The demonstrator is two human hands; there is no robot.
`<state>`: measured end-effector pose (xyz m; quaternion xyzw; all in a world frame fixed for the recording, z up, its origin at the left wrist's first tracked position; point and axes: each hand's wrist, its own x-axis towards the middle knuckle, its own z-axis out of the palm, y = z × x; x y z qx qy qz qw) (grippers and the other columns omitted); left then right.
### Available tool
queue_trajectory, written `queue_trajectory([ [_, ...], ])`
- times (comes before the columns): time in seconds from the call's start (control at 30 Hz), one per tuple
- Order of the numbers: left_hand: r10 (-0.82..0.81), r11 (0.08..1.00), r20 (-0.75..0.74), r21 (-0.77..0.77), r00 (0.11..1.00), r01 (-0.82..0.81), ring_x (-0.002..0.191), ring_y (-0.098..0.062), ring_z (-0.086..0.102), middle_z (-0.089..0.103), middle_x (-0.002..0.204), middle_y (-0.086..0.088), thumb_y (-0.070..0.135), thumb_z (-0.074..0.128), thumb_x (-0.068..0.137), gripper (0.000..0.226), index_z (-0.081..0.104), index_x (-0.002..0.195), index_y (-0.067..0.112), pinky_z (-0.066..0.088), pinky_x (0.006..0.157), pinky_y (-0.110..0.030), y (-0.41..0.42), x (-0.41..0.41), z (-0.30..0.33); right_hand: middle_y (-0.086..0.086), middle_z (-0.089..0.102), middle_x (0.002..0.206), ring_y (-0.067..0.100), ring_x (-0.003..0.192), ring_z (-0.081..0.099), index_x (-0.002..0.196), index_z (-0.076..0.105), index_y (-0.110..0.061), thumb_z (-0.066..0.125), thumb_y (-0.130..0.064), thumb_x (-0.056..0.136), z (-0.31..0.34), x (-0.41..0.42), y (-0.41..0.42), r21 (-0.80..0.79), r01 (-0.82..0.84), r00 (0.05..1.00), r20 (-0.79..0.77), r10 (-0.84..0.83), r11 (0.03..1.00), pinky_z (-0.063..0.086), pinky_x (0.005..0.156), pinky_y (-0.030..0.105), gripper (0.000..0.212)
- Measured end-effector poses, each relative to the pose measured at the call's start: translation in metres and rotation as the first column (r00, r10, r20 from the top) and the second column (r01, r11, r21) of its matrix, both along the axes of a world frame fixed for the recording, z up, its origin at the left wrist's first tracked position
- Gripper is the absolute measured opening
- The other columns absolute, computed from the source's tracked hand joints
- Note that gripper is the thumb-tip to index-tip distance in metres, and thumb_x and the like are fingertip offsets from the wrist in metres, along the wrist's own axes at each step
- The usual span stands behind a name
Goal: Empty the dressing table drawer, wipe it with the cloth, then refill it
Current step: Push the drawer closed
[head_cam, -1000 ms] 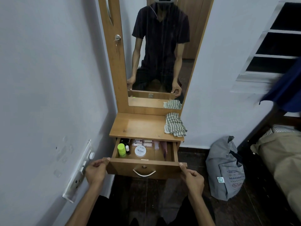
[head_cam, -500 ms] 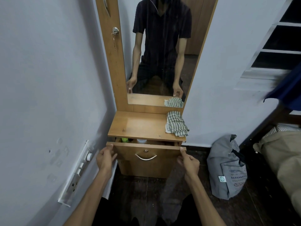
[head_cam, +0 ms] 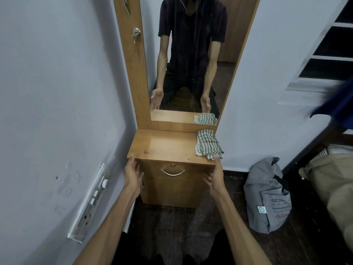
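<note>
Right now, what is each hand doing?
Left hand: open, holding nothing, beside the drawer front.
Right hand: open, holding nothing.

We see the wooden dressing-table drawer (head_cam: 172,170) closed under the tabletop (head_cam: 168,145), a striped folded cloth (head_cam: 208,144) at the top's right edge below the tall mirror (head_cam: 189,58), and a grey fabric bag (head_cam: 267,196) on the floor to the right.
</note>
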<state>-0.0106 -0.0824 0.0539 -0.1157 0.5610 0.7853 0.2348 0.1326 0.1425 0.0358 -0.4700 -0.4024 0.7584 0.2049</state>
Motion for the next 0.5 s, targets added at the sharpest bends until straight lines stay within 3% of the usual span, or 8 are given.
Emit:
queue_trajectory([
  [0.2,-0.027,0.999,-0.008,0.023,1.0,0.027,0.15,-0.021,0.031,0.039,0.16,0.0,0.056,0.037,0.102,0.064,0.037,0.156,0.022,0.021,0.124,-0.05,0.007,0.0,-0.004,0.016,0.045,0.154,0.029,0.125,0.049,0.158,0.034,-0.018,0.054,-0.072,0.089,0.004,-0.012,0.001,-0.022,0.002,1.0,-0.026,-0.003,1.0,0.041,0.115,0.05,0.09],
  [0.27,-0.064,0.998,-0.016,0.015,0.998,0.064,0.149,-0.02,0.033,0.041,0.159,0.002,0.059,0.037,0.101,0.064,0.038,0.156,0.024,0.022,0.123,-0.049,0.006,0.0,-0.003,0.014,0.043,0.156,0.034,0.136,0.047,0.158,0.033,-0.021,0.056,-0.071,0.089,0.01,-0.014,-0.003,-0.023,0.016,0.999,-0.034,-0.016,1.0,0.04,0.116,0.05,0.088],
  [0.4,-0.107,0.994,-0.004,-0.015,0.994,0.107,0.14,-0.021,0.046,0.053,0.149,0.0,0.059,0.039,0.101,0.061,0.048,0.149,0.022,0.032,0.118,-0.046,0.0,-0.002,0.002,0.011,0.034,0.163,0.034,0.147,0.036,0.16,0.029,-0.025,0.057,-0.07,0.089,0.018,-0.006,-0.009,0.013,-0.081,0.997,-0.005,0.081,0.997,0.036,0.117,0.055,0.089],
  [0.5,-0.086,0.989,0.015,-0.123,0.996,0.087,0.135,-0.024,0.05,0.056,0.143,-0.005,0.047,0.049,0.101,0.055,0.051,0.146,0.015,0.04,0.113,-0.046,0.001,0.003,0.008,0.011,0.043,0.156,0.032,0.14,0.045,0.157,0.036,-0.019,0.061,-0.061,0.092,0.02,0.004,-0.01,0.07,-0.181,0.979,0.106,0.174,0.981,0.044,0.111,0.054,0.081],
])
